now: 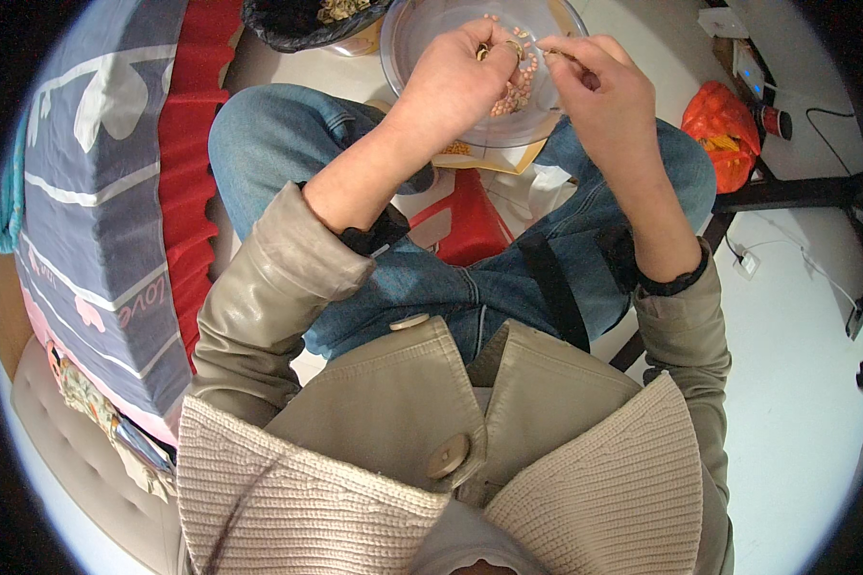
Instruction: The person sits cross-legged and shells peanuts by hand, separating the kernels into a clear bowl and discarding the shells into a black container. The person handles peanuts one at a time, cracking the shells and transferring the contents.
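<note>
My left hand point(467, 75) is over the clear plastic basin point(410, 61), its fingers pinched on what looks like pieces of peanut shell point(483, 52). Beside it, my right hand point(604, 93) holds another brown piece of shell point(564, 55) between thumb and fingers. Their fingertips are close together but apart. Pinkish shelled peanuts point(518, 97) lie in the bottom of the basin, partly hidden by my left hand. A yellow-edged sheet or box point(507, 159) shows under the basin, with small yellow bits point(456, 148) at its near side.
Beyond my left knee stands a bin with a black liner point(280, 32), holding shells point(341, 8). A red object point(467, 215) lies between my legs. Left is a bed with a red-frilled cover point(115, 180). At right sit an orange bag point(723, 129), a dark frame point(784, 194) and cables point(798, 248).
</note>
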Demonstrator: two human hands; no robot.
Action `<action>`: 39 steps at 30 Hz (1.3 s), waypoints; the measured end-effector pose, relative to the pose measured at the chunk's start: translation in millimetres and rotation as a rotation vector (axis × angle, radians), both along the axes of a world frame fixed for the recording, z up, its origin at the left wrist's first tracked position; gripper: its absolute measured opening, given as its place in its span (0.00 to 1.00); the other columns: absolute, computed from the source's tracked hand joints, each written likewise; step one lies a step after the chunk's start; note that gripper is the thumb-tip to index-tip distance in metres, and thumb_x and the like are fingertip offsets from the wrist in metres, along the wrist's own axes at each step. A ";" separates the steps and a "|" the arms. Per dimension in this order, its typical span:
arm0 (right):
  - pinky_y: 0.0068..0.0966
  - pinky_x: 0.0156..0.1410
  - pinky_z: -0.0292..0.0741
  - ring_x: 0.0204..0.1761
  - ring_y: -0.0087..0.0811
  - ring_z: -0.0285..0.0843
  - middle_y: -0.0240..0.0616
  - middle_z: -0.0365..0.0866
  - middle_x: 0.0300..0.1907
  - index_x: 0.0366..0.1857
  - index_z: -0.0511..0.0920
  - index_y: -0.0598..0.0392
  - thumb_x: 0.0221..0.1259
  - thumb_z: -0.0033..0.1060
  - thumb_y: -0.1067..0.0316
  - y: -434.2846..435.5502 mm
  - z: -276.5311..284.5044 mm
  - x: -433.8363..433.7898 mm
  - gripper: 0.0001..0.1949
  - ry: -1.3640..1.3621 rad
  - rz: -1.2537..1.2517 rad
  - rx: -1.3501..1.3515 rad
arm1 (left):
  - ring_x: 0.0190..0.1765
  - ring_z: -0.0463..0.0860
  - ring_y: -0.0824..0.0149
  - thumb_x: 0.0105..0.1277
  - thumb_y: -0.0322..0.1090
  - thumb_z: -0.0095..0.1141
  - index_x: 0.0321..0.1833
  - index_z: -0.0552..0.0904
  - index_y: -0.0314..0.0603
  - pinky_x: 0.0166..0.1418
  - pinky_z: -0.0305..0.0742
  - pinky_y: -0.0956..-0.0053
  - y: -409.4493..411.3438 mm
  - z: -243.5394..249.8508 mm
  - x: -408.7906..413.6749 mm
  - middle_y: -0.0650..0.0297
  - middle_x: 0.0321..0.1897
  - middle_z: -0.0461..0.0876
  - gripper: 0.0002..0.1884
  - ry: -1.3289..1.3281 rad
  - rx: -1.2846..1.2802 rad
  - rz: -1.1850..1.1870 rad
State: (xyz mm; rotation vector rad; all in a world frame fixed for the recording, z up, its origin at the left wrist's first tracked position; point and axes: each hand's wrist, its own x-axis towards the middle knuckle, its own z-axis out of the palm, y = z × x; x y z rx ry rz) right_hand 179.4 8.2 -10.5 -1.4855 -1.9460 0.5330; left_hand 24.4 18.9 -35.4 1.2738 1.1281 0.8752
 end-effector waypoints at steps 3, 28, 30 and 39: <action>0.13 0.33 0.68 0.26 0.18 0.69 0.32 0.75 0.28 0.41 0.81 0.49 0.55 0.56 0.70 1.3 3.4 1.1 0.10 -0.017 -0.013 -0.010 | 0.25 0.77 0.71 0.64 0.37 0.44 0.34 0.78 0.36 0.32 0.71 0.75 -1.4 -1.2 -0.2 0.59 0.19 0.78 0.12 0.081 0.100 0.052; 0.18 0.34 0.71 0.28 0.20 0.73 0.36 0.77 0.28 0.40 0.73 0.64 0.57 0.52 0.70 31.2 19.6 -31.5 0.10 0.460 0.212 -0.522 | 0.22 0.68 0.77 0.68 0.38 0.43 0.35 0.74 0.41 0.25 0.63 0.84 23.8 2.8 -21.0 0.70 0.22 0.72 0.10 -0.603 -0.519 -0.145; 0.17 0.33 0.70 0.28 0.18 0.71 0.34 0.76 0.28 0.39 0.73 0.65 0.57 0.52 0.70 39.5 24.7 -29.4 0.10 0.439 0.191 -0.464 | 0.20 0.64 0.78 0.67 0.35 0.43 0.32 0.74 0.41 0.24 0.60 0.84 28.9 5.9 -32.1 0.71 0.19 0.69 0.08 -0.509 -0.545 -0.108; 0.24 0.35 0.72 0.29 0.29 0.76 0.38 0.79 0.28 0.32 0.76 0.62 0.60 0.48 0.65 114.0 -148.2 49.4 0.10 0.068 0.096 -0.956 | 0.19 0.60 0.77 0.63 0.30 0.43 0.27 0.73 0.41 0.23 0.56 0.82 42.5 -7.9 -88.3 0.71 0.19 0.65 0.07 -0.296 -0.590 0.133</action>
